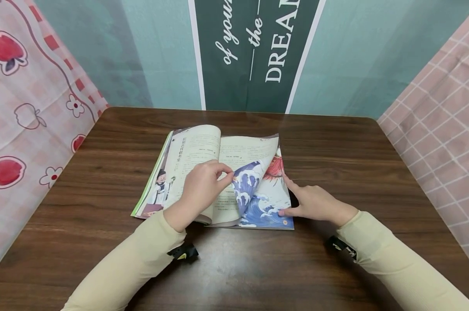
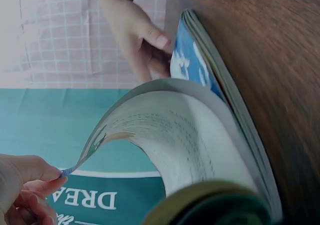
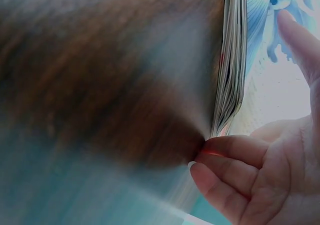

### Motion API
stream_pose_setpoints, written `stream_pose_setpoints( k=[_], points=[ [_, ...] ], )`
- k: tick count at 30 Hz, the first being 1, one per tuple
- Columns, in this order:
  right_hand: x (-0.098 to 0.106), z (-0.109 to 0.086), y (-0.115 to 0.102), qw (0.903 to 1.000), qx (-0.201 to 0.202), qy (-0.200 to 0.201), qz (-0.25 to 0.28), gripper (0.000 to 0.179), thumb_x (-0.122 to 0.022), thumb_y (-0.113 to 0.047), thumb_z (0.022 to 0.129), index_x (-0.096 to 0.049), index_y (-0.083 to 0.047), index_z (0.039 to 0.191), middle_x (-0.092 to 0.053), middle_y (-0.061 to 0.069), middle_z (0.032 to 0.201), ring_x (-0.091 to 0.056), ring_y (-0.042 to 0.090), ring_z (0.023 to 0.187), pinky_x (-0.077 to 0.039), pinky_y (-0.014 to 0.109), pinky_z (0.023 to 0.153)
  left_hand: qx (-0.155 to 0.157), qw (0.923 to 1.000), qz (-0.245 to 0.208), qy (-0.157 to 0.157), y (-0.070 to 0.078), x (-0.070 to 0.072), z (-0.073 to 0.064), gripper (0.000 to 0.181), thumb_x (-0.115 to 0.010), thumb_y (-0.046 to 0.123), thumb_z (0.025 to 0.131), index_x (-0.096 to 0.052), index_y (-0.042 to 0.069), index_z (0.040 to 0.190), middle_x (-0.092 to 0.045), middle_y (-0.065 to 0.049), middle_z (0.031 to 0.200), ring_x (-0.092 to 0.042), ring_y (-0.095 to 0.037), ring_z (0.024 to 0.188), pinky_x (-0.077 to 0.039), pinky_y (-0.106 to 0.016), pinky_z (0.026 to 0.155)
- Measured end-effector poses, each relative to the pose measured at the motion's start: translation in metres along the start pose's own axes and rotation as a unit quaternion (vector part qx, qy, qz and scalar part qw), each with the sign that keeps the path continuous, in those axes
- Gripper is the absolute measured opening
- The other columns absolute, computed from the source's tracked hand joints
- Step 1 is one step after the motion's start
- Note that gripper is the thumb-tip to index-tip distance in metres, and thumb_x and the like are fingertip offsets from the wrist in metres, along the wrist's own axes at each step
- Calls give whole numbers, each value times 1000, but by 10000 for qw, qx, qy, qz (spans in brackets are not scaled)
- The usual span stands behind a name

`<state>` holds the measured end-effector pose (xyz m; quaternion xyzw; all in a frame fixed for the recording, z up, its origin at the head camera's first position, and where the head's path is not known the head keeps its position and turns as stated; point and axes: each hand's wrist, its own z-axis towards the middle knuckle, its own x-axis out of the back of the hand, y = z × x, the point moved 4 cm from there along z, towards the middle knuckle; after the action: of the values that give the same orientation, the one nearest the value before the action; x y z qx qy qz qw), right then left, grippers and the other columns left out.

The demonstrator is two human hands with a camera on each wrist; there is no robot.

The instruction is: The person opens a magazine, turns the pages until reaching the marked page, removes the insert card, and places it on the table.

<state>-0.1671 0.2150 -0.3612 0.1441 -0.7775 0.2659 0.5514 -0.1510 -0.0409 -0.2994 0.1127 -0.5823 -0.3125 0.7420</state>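
Note:
An open magazine (image 1: 195, 149) lies on the table with printed text and pictures on its pages. My left hand (image 1: 205, 185) pinches the corner of a right-hand page (image 1: 247, 183) between thumb and fingertips. That page is lifted and curls over toward the left, showing a blue-wave print on its back; in the left wrist view the page (image 2: 170, 120) arches up from the spine. Beneath it shows another page (image 1: 267, 207) with blue waves and a red picture. My right hand (image 1: 316, 202) rests at the magazine's right edge, thumb on the wave page, other fingers beside the stacked page edges (image 3: 232, 60).
The brown wooden table (image 1: 347, 160) stretches out around the magazine. Behind it hangs a teal and dark green cloth (image 1: 246, 95) with white lettering. A fruit-print cloth (image 1: 32, 108) hangs on the left, a pink checked cloth (image 1: 448, 95) on the right.

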Motion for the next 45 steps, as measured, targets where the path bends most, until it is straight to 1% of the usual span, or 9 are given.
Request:
stream_pose_setpoints(
  k=[4,7,11,16,20,23,29,37,45],
  points=[
    [0,0,2,10000,7,-1,1,107,-61,-67,75,-21,5,145,-54,4,63,-52,13,57,-48,39,67,33,9999,-22,162,-7,10,-3,7,-69,17,84,-74,13,85,-52,5,63,-42,-12,55,-33,-28,47],
    [0,-1,2,10000,34,57,-32,106,-61,-67,75,-24,5,144,-63,24,95,-63,24,75,-48,44,76,63,9994,-64,332,-13,18,-7,8,-70,17,83,-75,11,86,-52,4,63,-40,-12,54,-32,-29,48],
    [0,-2,1,10000,77,30,-22,103,-62,-65,75,-27,5,143,-43,32,131,-58,40,102,-45,48,85,118,9983,-55,561,-22,29,-14,8,-72,16,81,-75,10,87,-48,3,60,-38,-13,52,-31,-30,47],
    [-1,-5,0,9999,123,-39,33,100,-60,-65,76,-30,3,143,-42,34,131,-60,39,97,-44,50,85,78,9965,-52,831,-33,42,-23,6,-71,12,81,-75,9,83,-40,2,57,-35,-13,52,-28,-31,49],
    [-2,-7,0,9998,183,0,46,97,-60,-65,77,-32,1,143,-40,35,131,-65,30,75,-45,49,82,30,9934,-23,1146,-45,54,-30,4,-70,8,80,-74,8,79,-38,2,56,-34,-12,51,-27,-30,51],
    [-2,-7,0,9996,250,-10,96,96,-62,-63,76,-33,0,142,-39,36,132,-60,19,57,-47,46,76,105,9905,83,1366,-56,64,-39,4,-72,8,79,-73,6,76,-36,3,55,-33,-13,50,-27,-28,51],
    [-3,-7,0,9995,290,-121,41,96,-63,-64,74,-35,-1,142,-37,37,132,-64,25,68,-48,42,70,384,9869,295,1537,-80,80,-57,6,-73,7,78,-72,3,75,-40,2,55,-35,-13,50,-25,-22,50],
    [-1,-6,1,9987,385,-346,-38,96,-63,-66,73,-37,-4,142,-34,37,135,-61,38,99,-47,46,80,877,9870,554,1230,-102,95,-76,6,-74,9,77,-73,3,77,-49,0,56,-38,-12,51,-28,-22,48],
    [-5,-9,2,9985,399,-367,-15,95,-62,-67,72,-38,-8,142,-31,35,138,-65,31,87,-48,39,69,1216,9878,812,527,-120,94,-87,12,-71,14,81,-72,2,79,-56,1,57,-39,-12,49,-29,-28,46]
  ],
)
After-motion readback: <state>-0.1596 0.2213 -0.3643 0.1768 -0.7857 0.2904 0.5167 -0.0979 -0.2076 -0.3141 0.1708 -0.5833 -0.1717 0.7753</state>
